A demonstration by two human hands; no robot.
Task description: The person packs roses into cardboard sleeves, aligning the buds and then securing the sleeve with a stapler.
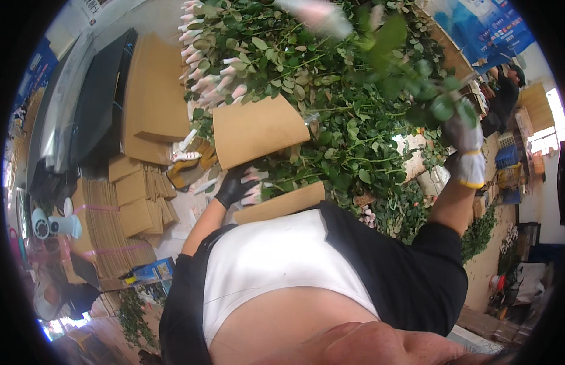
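Note:
My left hand (pixel 235 187), in a black glove, is by the lower edge of a bent brown cardboard sheet (pixel 258 131). It touches or lies beside several rose heads in pale pink-white sleeves (pixel 253 190); its fingertips are hidden, so its grip is unclear. A second cardboard piece (pixel 279 204) lies close to my body, with leafy stems between the two. Raised at the right, my right hand (pixel 466 137) wears a white-grey glove with a yellow cuff. It is closed round a rose stem with green leaves (pixel 442 103); a motion-blurred sleeved head (pixel 319 17) shows at the top.
A thick heap of leafy rose stems (pixel 355 146) covers the bench, sleeved heads (pixel 212 88) at its left. A brown-yellow glove (pixel 188 170), stacked cardboard (pixel 103 225) and a small light-blue fan (pixel 51 225) stand left. Another person (pixel 504 97) is far right.

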